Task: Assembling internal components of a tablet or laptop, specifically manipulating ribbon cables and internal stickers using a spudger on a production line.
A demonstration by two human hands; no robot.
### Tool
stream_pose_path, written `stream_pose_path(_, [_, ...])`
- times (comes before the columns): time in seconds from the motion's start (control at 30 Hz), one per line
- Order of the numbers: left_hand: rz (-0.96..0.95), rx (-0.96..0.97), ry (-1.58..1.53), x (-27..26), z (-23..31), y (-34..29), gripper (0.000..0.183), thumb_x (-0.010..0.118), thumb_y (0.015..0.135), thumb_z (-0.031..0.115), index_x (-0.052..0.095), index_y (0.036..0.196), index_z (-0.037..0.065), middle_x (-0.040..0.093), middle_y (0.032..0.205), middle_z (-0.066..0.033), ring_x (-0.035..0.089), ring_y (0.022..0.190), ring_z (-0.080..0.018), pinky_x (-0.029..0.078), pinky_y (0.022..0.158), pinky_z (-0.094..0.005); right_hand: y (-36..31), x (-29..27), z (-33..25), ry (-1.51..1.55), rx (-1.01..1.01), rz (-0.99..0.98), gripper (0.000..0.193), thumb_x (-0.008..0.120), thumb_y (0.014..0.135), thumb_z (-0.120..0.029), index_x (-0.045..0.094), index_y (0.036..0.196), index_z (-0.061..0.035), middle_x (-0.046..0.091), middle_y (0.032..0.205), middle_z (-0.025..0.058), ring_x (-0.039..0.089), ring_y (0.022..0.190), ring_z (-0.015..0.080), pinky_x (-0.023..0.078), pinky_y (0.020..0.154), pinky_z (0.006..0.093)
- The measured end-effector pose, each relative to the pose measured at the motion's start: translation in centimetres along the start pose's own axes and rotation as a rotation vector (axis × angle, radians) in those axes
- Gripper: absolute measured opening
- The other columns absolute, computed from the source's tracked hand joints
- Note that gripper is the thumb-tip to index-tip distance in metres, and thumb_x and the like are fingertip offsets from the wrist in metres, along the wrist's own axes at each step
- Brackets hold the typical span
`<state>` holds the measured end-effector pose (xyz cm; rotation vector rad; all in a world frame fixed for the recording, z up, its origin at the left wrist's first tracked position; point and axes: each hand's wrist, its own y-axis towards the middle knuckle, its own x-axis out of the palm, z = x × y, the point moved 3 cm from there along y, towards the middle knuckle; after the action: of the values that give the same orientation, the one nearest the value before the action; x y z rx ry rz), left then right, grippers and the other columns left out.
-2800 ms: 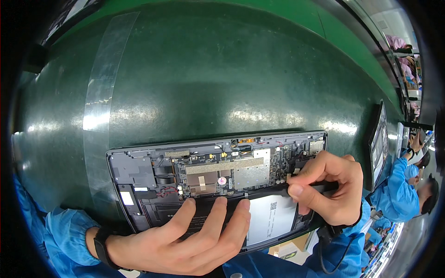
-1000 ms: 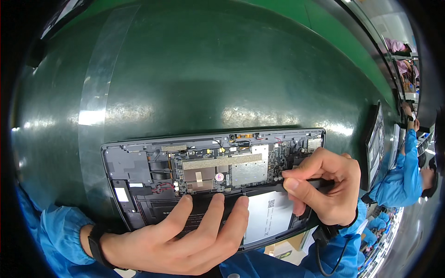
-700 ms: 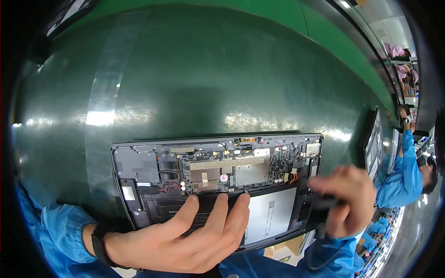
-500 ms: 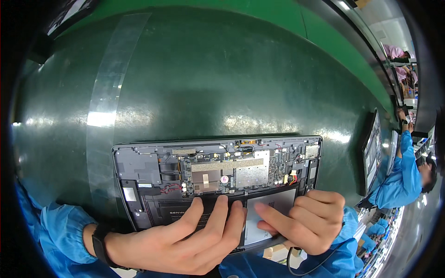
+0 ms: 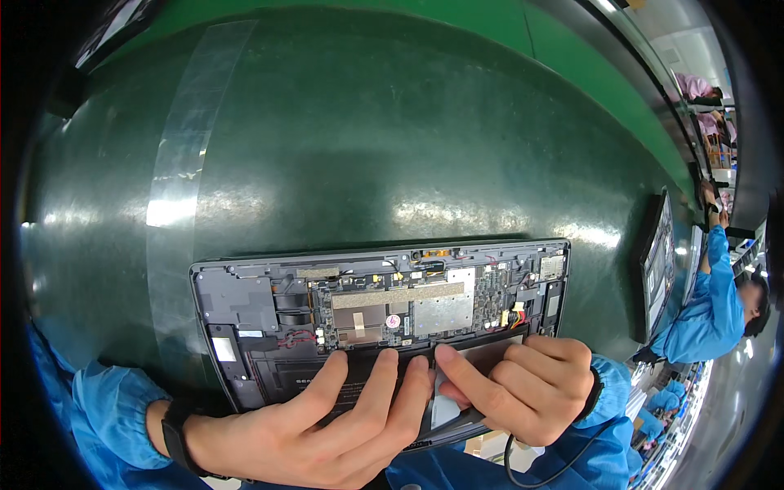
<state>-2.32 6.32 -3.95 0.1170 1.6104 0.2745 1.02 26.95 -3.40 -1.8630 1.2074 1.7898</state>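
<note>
An opened flat computer (image 5: 237,300), probably a tablet or laptop, lies on the green bench with its circuit board (image 5: 400,282) and wiring bare. My left hand (image 5: 327,416) rests on the black battery (image 5: 282,377), fingers spread and stretched, tips near the board's lower edge. My right hand (image 5: 523,392) is closed beside it, over the silver panel (image 5: 445,410) at the battery's right. One of its digits reaches left, its tip close to the left hand's fingertips. The other fingers are curled under, and whatever they may hold is hidden.
A clear tape strip (image 5: 175,180) crosses the green bench top (image 5: 327,163) on the left. Another flat device (image 5: 656,269) stands tilted at the right edge. Beyond it a co-worker in a blue sleeve (image 5: 706,318) reaches out. A black cable (image 5: 531,483) hangs by my right wrist.
My right hand has shifted slightly left, its extended digit now close to my left fingertips, and covers more of the silver panel. The computer has moved slightly left. The left hand is nearly unchanged.
</note>
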Motion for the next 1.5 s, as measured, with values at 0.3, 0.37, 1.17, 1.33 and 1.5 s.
stream_pose_path(0.3, [-0.025,-0.054,0.021,-0.1,0.4,0.5,0.049,0.047,0.098,0.049,0.079,0.109,0.013,0.068,0.123,-0.0044,0.063,0.111,-0.0250,0.052,0.088,-0.0420,-0.2,0.0,0.1,-0.008,-0.038,-0.009,0.027,0.080,0.080,-0.016,0.079,0.103,-0.0021,0.034,0.054,-0.0091,0.034,0.043,0.0037,0.024,0.040,0.0208])
stream_pose_path(0.37, [-0.027,-0.049,0.020,0.1,0.3,0.5,0.049,0.047,0.098,0.049,0.079,0.108,0.013,0.068,0.123,-0.0042,0.063,0.111,-0.0249,0.052,0.088,-0.0423,0.3,-0.3,0.2,-0.015,-0.020,-0.024,0.027,0.080,0.080,-0.016,0.079,0.103,-0.0020,0.033,0.054,-0.0092,0.032,0.043,0.0038,0.024,0.040,0.0214])
stream_pose_path(1.17, [-0.006,-0.006,-0.004,-0.3,-0.2,0.1,0.046,0.040,0.099,0.040,0.074,0.098,0.009,0.070,0.123,-0.0067,0.063,0.115,-0.0228,0.050,0.094,-0.0420,0.2,0.5,-0.3,-0.109,-0.057,0.050,0.028,0.079,0.084,-0.017,0.077,0.106,0.0007,0.031,0.055,-0.0097,0.031,0.043,0.0033,0.024,0.040,0.0215])
stream_pose_path(1.33, [-0.002,-0.013,-0.007,-0.3,-0.2,0.1,0.046,0.041,0.099,0.040,0.074,0.098,0.008,0.070,0.122,-0.0071,0.063,0.114,-0.0227,0.050,0.092,-0.0417,0.5,0.2,-0.3,-0.092,-0.044,-0.019,0.030,0.078,0.082,-0.013,0.077,0.108,0.0011,0.031,0.056,-0.0091,0.032,0.044,0.0034,0.024,0.040,0.0214])
stream_pose_path(1.5, [-0.041,-0.039,0.000,-0.3,0.2,0.4,0.048,0.048,0.099,0.048,0.078,0.111,0.011,0.068,0.123,-0.0049,0.063,0.109,-0.0245,0.052,0.088,-0.0422,0.3,-0.1,-0.5,-0.081,-0.017,-0.068,0.039,0.074,0.074,-0.006,0.076,0.111,0.0021,0.033,0.057,-0.0084,0.034,0.046,0.0034,0.025,0.040,0.0212])
